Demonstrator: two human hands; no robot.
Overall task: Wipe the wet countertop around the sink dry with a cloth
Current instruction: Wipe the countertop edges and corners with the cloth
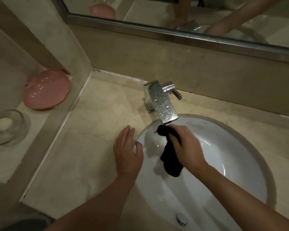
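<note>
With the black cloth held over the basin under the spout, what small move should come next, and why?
Probably carry the black cloth left onto the countertop: the right hand grips it above the sink, a water film sits beside the faucet, and the left hand rests nearby.

A black cloth (169, 157) hangs bunched and limp over the white sink (223, 147), just below the spout. Beige tabletop (98, 114) shows wet patches.

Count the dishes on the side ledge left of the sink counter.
2. A pink shell-shaped dish sits at the far end of the ledge, beside the wall corner. A clear glass dish holding something white sits nearer, by the frame's left edge. More could lie beyond the frame.
</note>
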